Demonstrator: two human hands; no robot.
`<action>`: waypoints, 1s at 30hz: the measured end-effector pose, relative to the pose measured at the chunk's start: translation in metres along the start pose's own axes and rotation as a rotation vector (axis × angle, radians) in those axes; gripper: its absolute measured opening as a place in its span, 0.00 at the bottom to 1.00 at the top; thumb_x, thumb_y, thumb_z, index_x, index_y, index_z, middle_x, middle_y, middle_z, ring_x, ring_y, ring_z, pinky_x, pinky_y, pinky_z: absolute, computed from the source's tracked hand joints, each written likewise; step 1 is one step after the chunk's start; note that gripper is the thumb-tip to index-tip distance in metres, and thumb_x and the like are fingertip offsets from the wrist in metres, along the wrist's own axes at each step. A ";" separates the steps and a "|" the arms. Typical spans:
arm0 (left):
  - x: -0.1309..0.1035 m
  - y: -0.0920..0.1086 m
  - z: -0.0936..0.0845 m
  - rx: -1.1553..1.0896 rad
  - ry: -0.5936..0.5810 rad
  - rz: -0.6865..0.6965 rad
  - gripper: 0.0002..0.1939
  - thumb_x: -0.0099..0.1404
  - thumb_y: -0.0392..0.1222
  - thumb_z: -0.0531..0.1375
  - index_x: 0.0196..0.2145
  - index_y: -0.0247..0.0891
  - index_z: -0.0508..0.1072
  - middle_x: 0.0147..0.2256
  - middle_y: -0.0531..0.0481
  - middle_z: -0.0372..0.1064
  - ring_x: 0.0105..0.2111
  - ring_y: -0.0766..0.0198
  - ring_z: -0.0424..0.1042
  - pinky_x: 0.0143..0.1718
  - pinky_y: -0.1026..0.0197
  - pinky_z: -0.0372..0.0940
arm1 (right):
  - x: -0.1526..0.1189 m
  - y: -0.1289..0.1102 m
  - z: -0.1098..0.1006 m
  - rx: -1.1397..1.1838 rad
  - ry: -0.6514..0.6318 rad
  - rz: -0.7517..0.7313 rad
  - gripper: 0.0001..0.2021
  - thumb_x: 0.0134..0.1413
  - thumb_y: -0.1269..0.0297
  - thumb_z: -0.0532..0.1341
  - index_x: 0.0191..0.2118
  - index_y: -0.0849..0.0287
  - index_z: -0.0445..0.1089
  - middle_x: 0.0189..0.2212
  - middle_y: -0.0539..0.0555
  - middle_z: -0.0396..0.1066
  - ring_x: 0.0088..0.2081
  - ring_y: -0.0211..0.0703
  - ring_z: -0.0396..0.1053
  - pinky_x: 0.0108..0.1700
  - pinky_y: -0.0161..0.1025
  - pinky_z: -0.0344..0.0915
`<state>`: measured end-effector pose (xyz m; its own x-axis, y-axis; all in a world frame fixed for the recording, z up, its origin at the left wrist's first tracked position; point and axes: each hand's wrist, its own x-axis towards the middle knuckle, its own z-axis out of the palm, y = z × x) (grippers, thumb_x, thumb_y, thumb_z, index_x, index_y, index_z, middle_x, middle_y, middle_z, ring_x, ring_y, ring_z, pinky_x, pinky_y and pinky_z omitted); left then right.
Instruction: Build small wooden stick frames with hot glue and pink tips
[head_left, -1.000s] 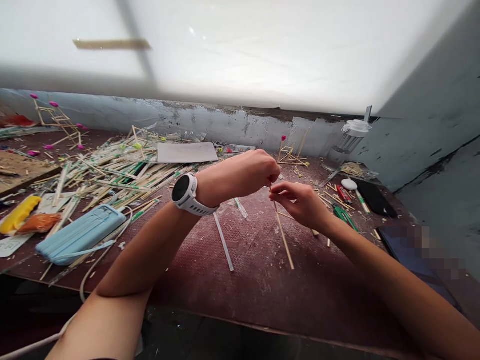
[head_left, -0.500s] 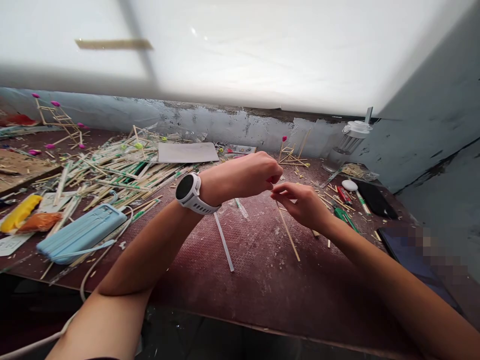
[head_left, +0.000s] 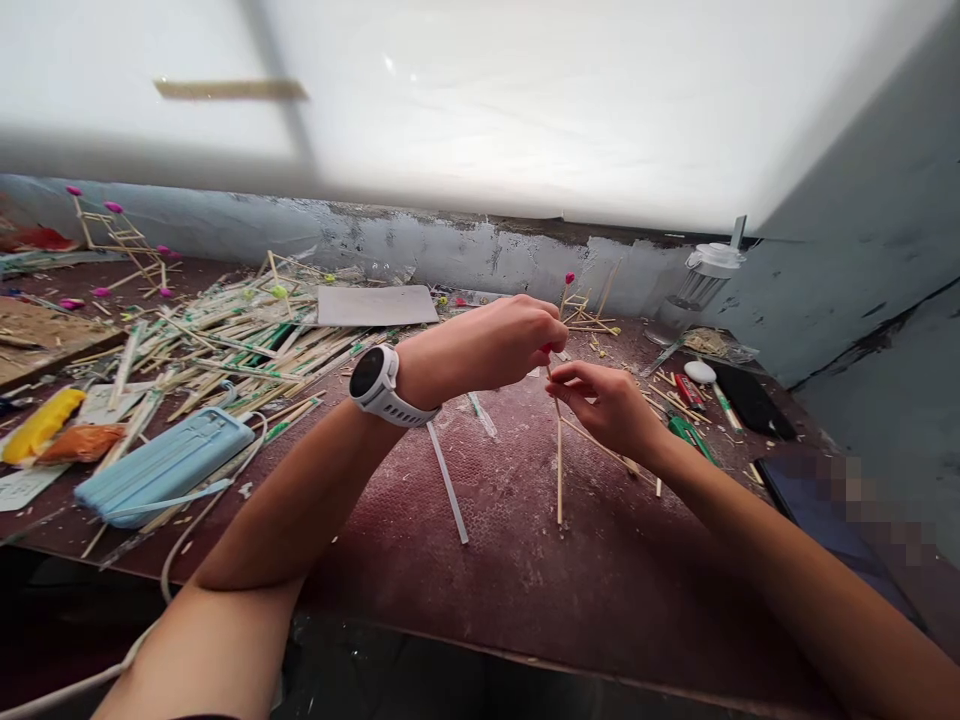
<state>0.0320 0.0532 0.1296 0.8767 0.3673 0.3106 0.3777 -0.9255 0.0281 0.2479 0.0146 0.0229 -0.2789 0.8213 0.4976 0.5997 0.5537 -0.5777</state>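
My left hand [head_left: 510,345], with a white watch [head_left: 375,375] on its wrist, is closed above the middle of the table. Its fingertips are turned down and away, so what they hold is hidden. Just below and to the right, my right hand [head_left: 611,405] pinches a thin wooden stick [head_left: 559,470] near its upper end. The stick stands nearly upright, its lower end close to the tabletop. Another thin stick [head_left: 596,443] slants from it to the right, partly behind my right hand. A translucent white glue stick [head_left: 448,485] lies below my left wrist.
Loose sticks [head_left: 225,345] are heaped at the left, near a light-blue power bank [head_left: 165,465] with a cable. Stick frames with pink blobs [head_left: 120,235] stand behind. At right are a plastic bottle [head_left: 697,285], a green-handled tool [head_left: 690,435] and a black phone [head_left: 752,400].
The held stick has swung from a slant to nearly upright, its lower end moving left. The side stick now shows more clearly. My left hand has risen slightly; my right hand has barely shifted.
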 end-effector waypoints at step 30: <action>-0.005 -0.001 -0.003 0.025 -0.010 -0.086 0.28 0.68 0.39 0.68 0.64 0.43 0.70 0.59 0.41 0.70 0.49 0.56 0.75 0.44 0.59 0.68 | 0.000 0.004 0.003 0.056 0.051 0.054 0.08 0.64 0.56 0.64 0.40 0.54 0.76 0.36 0.54 0.83 0.34 0.48 0.80 0.40 0.46 0.76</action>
<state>0.0267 0.0517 0.1307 0.8433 0.4466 0.2988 0.4594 -0.8877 0.0302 0.2478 0.0171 0.0182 -0.2079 0.8428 0.4965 0.5693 0.5170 -0.6392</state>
